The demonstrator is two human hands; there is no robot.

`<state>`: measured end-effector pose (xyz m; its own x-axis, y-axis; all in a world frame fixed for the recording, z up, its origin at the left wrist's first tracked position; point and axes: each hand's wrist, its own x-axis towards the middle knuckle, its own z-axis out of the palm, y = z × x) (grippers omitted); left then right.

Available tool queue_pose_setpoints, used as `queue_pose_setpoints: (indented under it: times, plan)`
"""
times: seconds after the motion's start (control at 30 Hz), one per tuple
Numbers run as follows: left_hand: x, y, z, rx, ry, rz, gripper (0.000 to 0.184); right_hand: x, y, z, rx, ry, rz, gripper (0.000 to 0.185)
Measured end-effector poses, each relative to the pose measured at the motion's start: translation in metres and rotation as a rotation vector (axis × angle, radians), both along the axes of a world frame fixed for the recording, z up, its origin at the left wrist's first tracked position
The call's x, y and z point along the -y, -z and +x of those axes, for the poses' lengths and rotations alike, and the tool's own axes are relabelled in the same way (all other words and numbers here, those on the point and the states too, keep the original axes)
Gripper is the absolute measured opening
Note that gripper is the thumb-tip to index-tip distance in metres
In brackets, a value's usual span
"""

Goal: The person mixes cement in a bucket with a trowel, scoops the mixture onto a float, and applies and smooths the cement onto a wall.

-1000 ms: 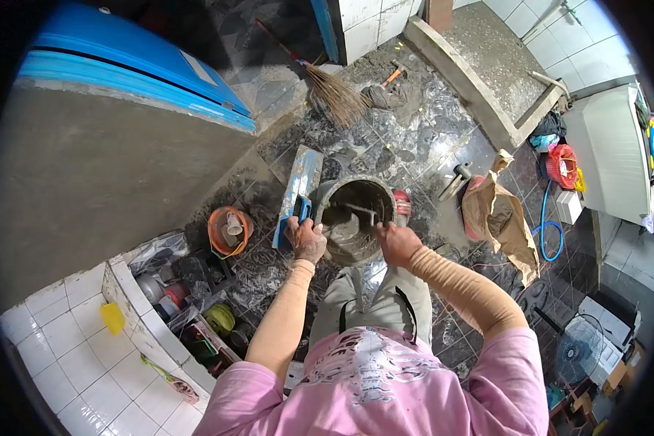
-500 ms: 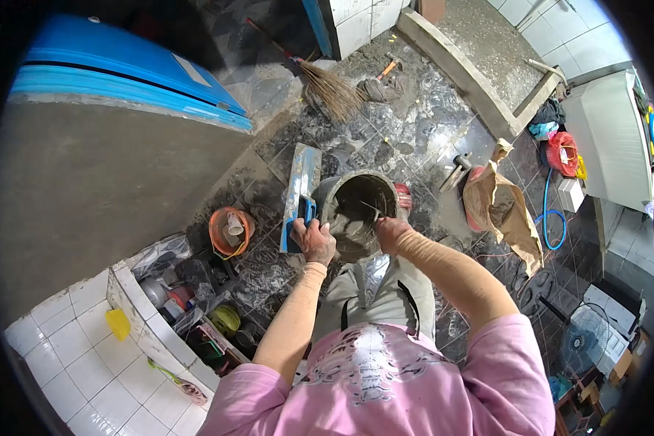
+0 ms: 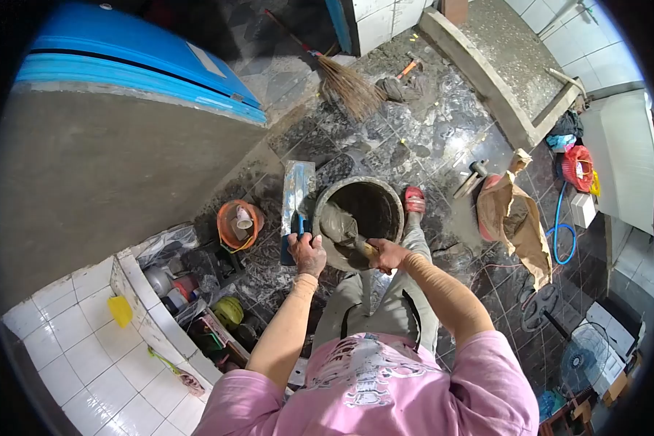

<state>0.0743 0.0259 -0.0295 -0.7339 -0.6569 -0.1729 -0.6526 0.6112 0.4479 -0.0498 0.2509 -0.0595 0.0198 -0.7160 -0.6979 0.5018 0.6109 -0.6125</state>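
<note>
Just left of the round bucket (image 3: 395,211), my left hand (image 3: 307,254) is closed on the blue handle of a long flat trowel (image 3: 299,190), whose grey blade points away from me. My right hand (image 3: 386,255) grips the handle of a smaller trowel (image 3: 354,251) at the bucket's near side. Its blade is inside the rim and carries wet grey mortar (image 3: 338,224). The bucket's inner wall is coated with mortar, and its far inside is dark.
An orange bucket (image 3: 238,224) with a cup stands at left. A straw broom (image 3: 352,87) and hammer (image 3: 408,69) lie ahead on the messy floor. At right are an open paper sack (image 3: 512,218), a blue hose (image 3: 573,247) and a fan (image 3: 583,356). A plastered wall (image 3: 123,167) rises at left.
The smaller trowel has come up from deep in the bucket to its near left side, with mortar on it. The long trowel now stands more upright in the view, and the red slipper shows more.
</note>
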Motion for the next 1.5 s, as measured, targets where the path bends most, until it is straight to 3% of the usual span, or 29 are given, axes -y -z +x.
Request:
queue_pose_setpoints:
  times: [0.07,0.17,0.33,0.6,0.7,0.73,0.8,0.83,0.97,1.03,1.1,1.2,1.3,1.4,1.43,1.47,1.5]
  plan:
    - [0.004,0.003,0.008,0.031,0.006,0.012,0.025,0.006,0.006,0.023,0.186,0.153,0.012,0.080]
    - [0.000,-0.006,0.006,0.033,0.010,0.050,0.025,0.009,0.001,0.052,0.246,0.289,0.007,0.083]
    - [0.006,-0.006,0.004,0.030,-0.001,0.081,0.025,0.012,-0.035,0.073,0.158,0.465,-0.039,0.046]
    - [0.050,0.007,0.006,0.144,-0.062,0.170,0.029,-0.009,-0.037,0.084,0.100,0.512,-0.127,0.051]
    - [0.064,0.010,0.008,0.131,-0.205,0.222,0.030,-0.014,-0.045,0.078,0.103,0.479,-0.160,0.048]
    - [0.070,0.035,0.019,0.033,-0.162,0.048,0.027,-0.014,-0.056,0.074,0.064,0.472,-0.110,0.043]
    - [0.094,0.076,0.038,0.076,-0.116,0.254,0.022,-0.023,-0.043,0.078,-0.070,0.402,-0.143,0.040]
    - [0.088,0.069,0.040,-0.113,-0.170,0.249,0.019,-0.024,-0.054,0.075,-0.040,0.402,-0.156,0.041]
    - [0.093,0.091,0.062,-0.092,-0.223,0.148,0.018,-0.033,-0.066,0.082,0.048,0.483,-0.125,0.037]
    - [0.095,0.063,0.067,-0.031,-0.307,0.297,0.016,-0.039,-0.068,0.084,0.044,0.412,-0.171,0.036]
    - [0.097,0.072,0.080,-0.073,-0.438,0.325,0.024,-0.042,-0.077,0.085,0.083,0.431,-0.098,0.039]
    - [0.092,0.006,0.086,-0.360,-0.602,0.317,0.037,-0.044,-0.098,0.087,0.116,0.459,-0.091,0.042]
    - [0.083,-0.007,0.100,-0.471,-0.830,0.358,0.045,-0.043,-0.117,0.091,0.098,0.472,-0.115,0.043]
    - [0.072,-0.047,0.112,-0.664,-0.932,0.931,0.046,-0.051,-0.128,0.096,0.096,0.454,-0.246,0.047]
    - [0.064,-0.073,0.114,-0.750,-0.954,1.146,0.046,-0.050,-0.138,0.096,0.053,0.420,-0.296,0.043]
    - [0.053,-0.120,0.109,-0.653,-1.070,1.384,0.045,-0.050,-0.149,0.095,0.010,0.396,-0.334,0.039]
    - [0.047,-0.075,0.121,-0.822,-0.900,1.621,0.045,-0.057,-0.161,0.098,-0.033,0.379,-0.361,0.036]
